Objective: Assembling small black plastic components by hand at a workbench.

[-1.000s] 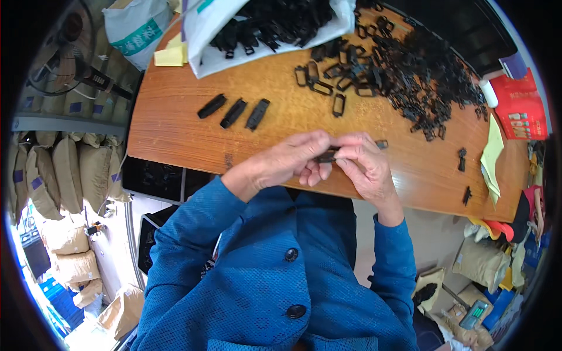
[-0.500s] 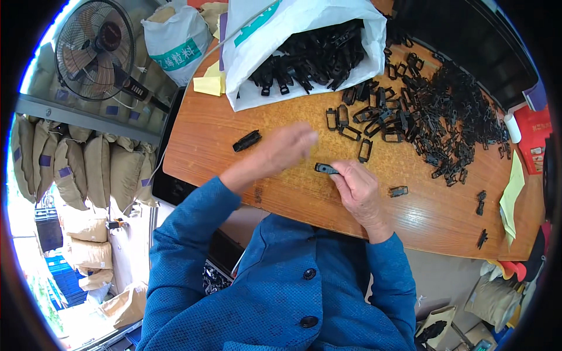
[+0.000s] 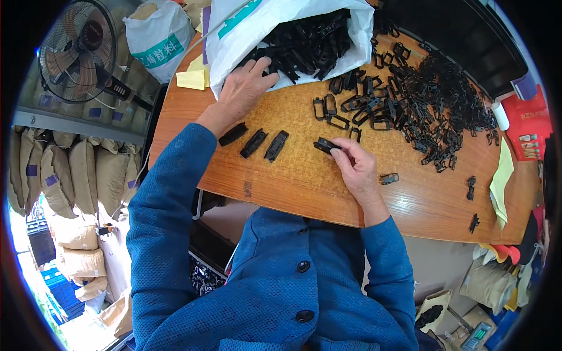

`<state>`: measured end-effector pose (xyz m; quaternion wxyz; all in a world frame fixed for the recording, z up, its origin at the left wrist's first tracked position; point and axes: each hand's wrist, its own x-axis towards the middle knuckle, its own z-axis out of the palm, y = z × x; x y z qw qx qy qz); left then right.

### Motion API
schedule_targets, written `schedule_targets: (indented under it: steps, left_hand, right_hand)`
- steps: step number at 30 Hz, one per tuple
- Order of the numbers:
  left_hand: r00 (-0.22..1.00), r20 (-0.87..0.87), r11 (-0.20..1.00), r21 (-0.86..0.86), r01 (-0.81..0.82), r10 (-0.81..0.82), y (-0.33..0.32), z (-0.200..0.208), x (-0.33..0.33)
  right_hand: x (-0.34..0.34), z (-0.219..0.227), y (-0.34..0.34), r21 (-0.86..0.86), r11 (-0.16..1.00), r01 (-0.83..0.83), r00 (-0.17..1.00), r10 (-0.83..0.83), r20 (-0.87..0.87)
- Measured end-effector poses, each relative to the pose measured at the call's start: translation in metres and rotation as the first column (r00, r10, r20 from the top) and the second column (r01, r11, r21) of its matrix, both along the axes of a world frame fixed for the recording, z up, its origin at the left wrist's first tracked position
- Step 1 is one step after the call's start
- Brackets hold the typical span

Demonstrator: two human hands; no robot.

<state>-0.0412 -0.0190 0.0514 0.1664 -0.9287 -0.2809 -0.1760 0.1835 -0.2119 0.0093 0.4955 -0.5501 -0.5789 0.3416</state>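
My left hand (image 3: 246, 88) reaches to the mouth of a white woven sack (image 3: 225, 70), its fingers apart at the edge of the black plastic parts (image 3: 304, 44) heaped inside. Between the thumb and fingers of my right hand (image 3: 356, 168) is a black plastic clip-like part (image 3: 325, 146), held just above the table. Left of it, three similar dark pieces lie in a slanting row: one piece (image 3: 232, 134) near my left wrist, a middle piece (image 3: 253, 143) and a right-hand piece (image 3: 276, 145).
Open black frames (image 3: 338, 121) lie beyond my right hand, and a big pile of small black parts (image 3: 448, 111) covers the table's right side. A single small part (image 3: 389, 178) sits beside my right hand. Yellow paper (image 3: 502, 181) hangs over the right edge. A fan (image 3: 79, 44) stands left.
My left hand has gone from near my right hand up to the sack's mouth. Three dark pieces now show at the left where one showed before. The whole view has shifted slightly.
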Motion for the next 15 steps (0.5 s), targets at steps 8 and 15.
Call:
schedule_targets:
  steps: [8,15]
  left_hand:
    - [0.718,0.644,0.587,-0.698,0.410,0.264,-0.057,-0.005,0.004]
    - [0.601,0.658,0.007,-0.677,0.735,0.454,-0.114,-0.004,0.013]
  right_hand:
    - [-0.005,0.006,-0.004,-0.156,0.987,0.027,0.762,-0.121,-0.636]
    - [-0.025,0.032,-0.016,-0.179,0.980,-0.091,0.714,-0.061,-0.697]
